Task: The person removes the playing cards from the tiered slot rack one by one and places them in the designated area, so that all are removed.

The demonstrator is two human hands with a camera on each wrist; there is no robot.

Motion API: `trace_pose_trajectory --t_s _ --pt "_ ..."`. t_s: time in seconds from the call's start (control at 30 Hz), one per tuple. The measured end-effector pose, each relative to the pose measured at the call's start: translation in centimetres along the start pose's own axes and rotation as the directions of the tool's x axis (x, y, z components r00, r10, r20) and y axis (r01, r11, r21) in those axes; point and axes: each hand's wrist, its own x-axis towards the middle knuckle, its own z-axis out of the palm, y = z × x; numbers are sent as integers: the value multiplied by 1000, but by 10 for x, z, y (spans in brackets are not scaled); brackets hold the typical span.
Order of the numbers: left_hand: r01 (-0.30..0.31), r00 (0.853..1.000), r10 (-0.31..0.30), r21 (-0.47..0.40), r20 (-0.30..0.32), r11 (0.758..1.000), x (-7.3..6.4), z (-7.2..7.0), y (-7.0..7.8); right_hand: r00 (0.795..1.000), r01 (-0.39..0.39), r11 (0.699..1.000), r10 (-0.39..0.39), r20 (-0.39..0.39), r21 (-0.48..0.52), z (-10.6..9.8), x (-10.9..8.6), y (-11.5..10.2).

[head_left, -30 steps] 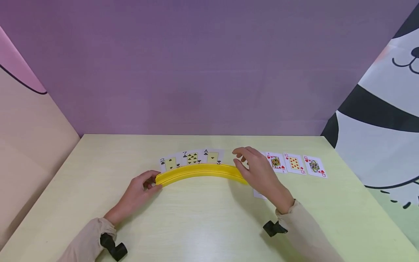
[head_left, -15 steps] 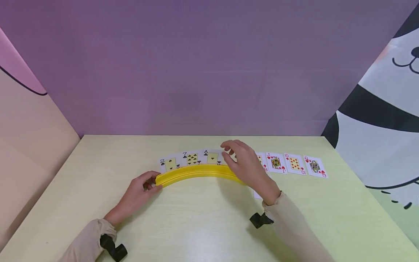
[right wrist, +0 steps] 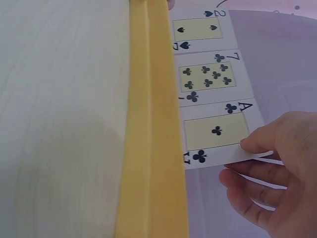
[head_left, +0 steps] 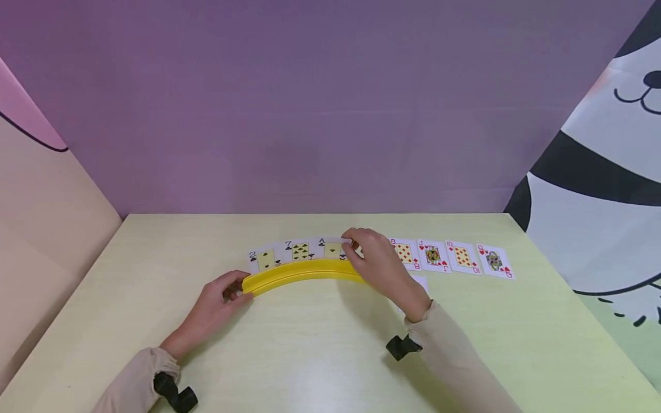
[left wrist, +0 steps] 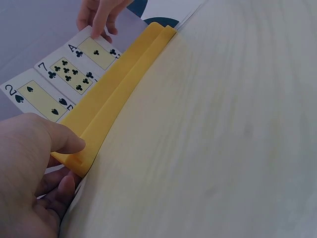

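Note:
A curved yellow card holder point(head_left: 304, 268) stands on the table with three playing cards upright in it. From left to right these are the two of spades point(left wrist: 39, 99), the seven of clubs point(left wrist: 68, 74) and the ace of clubs point(right wrist: 217, 130). My left hand point(head_left: 214, 304) grips the holder's left end, thumb on the near face and fingers behind. At the ace's upper right corner, my right hand point(head_left: 379, 267) pinches the card, thumb on its face and fingers behind. The holder's right end is hidden by that hand in the head view.
Right of the holder lie an eight of diamonds point(head_left: 404, 253), a jack of hearts point(head_left: 432, 255), a ten of diamonds point(head_left: 462, 257) and a queen point(head_left: 494, 261) in a row. Another card point(head_left: 421, 281) is partly covered by the right wrist. A purple wall point(head_left: 320, 115) rises behind the table.
My right hand has moved left, from near the holder's right end to the ace of clubs, and now pinches its corner. The left hand has kept its grip on the card holder.

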Motion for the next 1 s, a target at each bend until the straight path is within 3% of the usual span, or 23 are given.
trace_pose_trajectory --t_s 1.0 --pt "-15 1000 15 -1 6 1000 -1 -1 -2 999 -9 1000 9 39 -5 -7 -1 3"
